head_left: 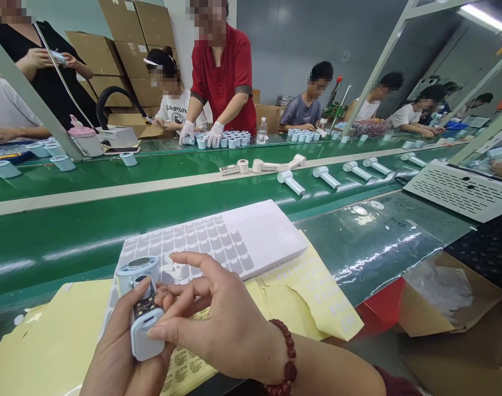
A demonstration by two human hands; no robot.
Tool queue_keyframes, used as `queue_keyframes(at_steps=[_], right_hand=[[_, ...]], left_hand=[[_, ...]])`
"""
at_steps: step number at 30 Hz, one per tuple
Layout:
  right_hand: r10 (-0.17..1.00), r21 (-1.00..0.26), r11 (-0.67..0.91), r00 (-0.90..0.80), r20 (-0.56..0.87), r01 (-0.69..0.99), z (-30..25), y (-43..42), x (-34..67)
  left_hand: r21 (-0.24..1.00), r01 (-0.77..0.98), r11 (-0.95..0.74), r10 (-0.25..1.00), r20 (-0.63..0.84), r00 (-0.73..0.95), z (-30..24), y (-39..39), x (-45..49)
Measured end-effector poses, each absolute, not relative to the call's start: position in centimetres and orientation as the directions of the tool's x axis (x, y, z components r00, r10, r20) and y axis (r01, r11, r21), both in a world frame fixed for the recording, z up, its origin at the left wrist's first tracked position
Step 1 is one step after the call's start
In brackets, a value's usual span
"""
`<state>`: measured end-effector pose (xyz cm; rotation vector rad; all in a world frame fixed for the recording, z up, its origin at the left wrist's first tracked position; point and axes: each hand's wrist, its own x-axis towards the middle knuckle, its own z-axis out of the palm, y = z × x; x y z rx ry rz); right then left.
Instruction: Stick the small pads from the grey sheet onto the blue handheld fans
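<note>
The person's left hand (123, 352) is closed around a pale-blue handheld device (142, 308), gripping its lower body with the thumb lying along one side. The device stands nearly upright in that palm, its round head at the top and a dark circuit board showing through its open middle. The right hand (220, 324), with a red bead bracelet (287, 357) at the wrist, is half open just beside the device, its fingers (185, 264) spread and curved and its thumb close to the device's lower end. Both hands are above a sheet of grey die-cut stickers (218, 242), which lies on a white stack and on yellow backing paper (312, 291). Beyond them runs a green conveyor belt (69, 258), with a row of similar pale-blue devices (325, 179) lying on its far section. Across the belt, a co-worker in a red shirt (222, 82) works with gloved hands (201, 133) at a cluster of round pale-blue parts (226, 140).
</note>
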<state>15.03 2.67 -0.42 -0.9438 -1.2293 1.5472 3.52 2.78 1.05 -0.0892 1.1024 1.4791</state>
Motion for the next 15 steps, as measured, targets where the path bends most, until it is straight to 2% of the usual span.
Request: queue_keyframes(at_steps=[15], right_hand=[[0.964, -0.979, -0.027, -0.265, 0.028, -0.204, -0.60, 2.57, 14.85]], left_hand=[[0.585, -0.793, 0.171, 0.754, -0.596, -0.277, 1.54, 2.70, 3.82]])
